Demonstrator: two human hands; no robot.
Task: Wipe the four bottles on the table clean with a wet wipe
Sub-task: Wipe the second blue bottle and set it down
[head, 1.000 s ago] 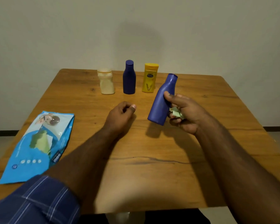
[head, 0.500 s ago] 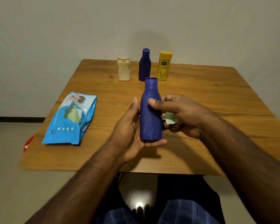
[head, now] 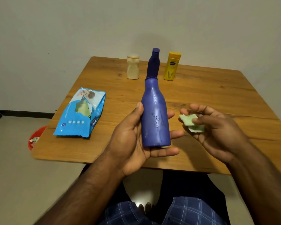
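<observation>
A large blue bottle (head: 155,114) stands upright in my left hand (head: 130,143), thumb on its left side and fingers behind it, over the table's near edge. Its surface looks scuffed and wet. My right hand (head: 217,132) is just right of the bottle, apart from it, and pinches a folded pale green wet wipe (head: 189,121). At the far edge of the wooden table (head: 209,95) stand a cream bottle (head: 133,66), a second blue bottle (head: 153,64), partly hidden by the held one, and a yellow bottle (head: 171,66).
A blue wet-wipe pack (head: 81,114) lies on the table's left side, its flap open. A red bowl (head: 35,138) with used wipes sits on the floor below the table's left corner. My legs in checked cloth are under the near edge.
My right hand has let go of the large blue bottle and moved right with the wipe. My left hand now holds the bottle alone, nearer to me.
</observation>
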